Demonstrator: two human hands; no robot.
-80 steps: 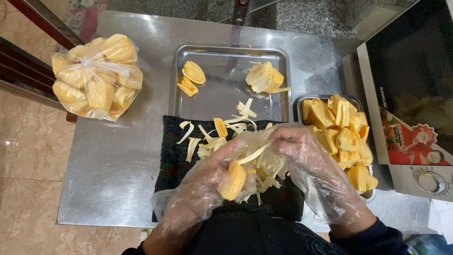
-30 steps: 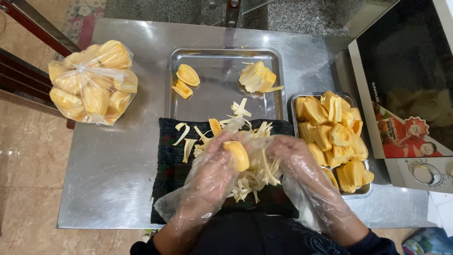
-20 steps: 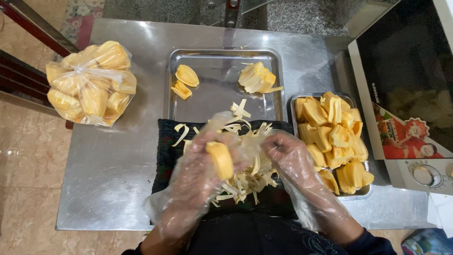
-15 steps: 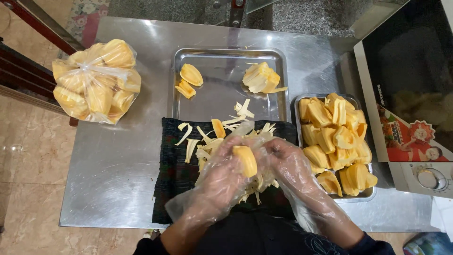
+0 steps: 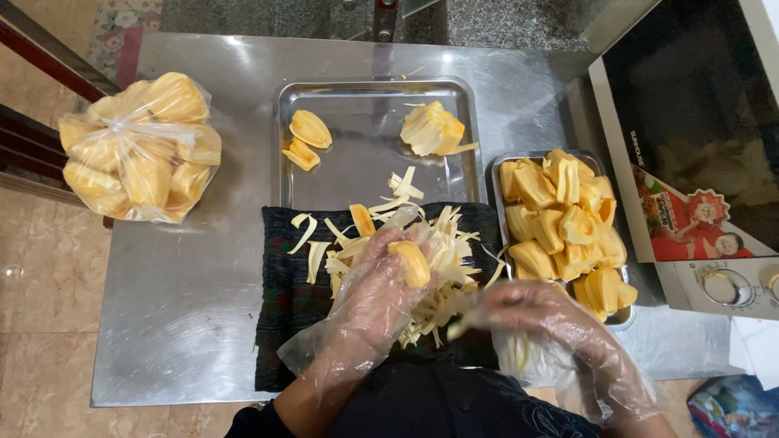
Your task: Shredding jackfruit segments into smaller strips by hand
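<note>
Left hand [image 5: 375, 296], in a loose clear plastic glove, fingers curled round a yellow jackfruit pod [image 5: 411, 262] — pod sits at the fingertips, held above the pile of pale fibrous strips [image 5: 434, 280] on the dark cloth [image 5: 284, 300]. Right hand [image 5: 560, 324], also gloved, is blurred; fingers look pinched on a few pale strips at its left edge, near the pile's lower right, but the grip itself is too smeared to be sure of. The two hands are apart, pile between them. Cloth lies on the near middle of the steel table [image 5: 187, 284], more loose strips scattered over its top left part. Behind the cloth, touching its far edge — a shallow steel tray [image 5: 365, 170] holding two small yellow pieces [image 5: 305, 139] at left and a pale clump of pod with fibres [image 5: 432, 128] at right; a few strips spill over its near rim. Right of the cloth, a smaller steel container [image 5: 497, 162] heaped with uncleaned yellow pods [image 5: 564, 223], just beside the right hand. Far left on the table, a tied clear plastic bag [image 5: 142, 146] full of yellow pods, well apart from both hands. Microwave oven [image 5: 690, 146] at the right edge, door glass dark. Tiled floor [image 5: 40, 284] visible left of the table.
</note>
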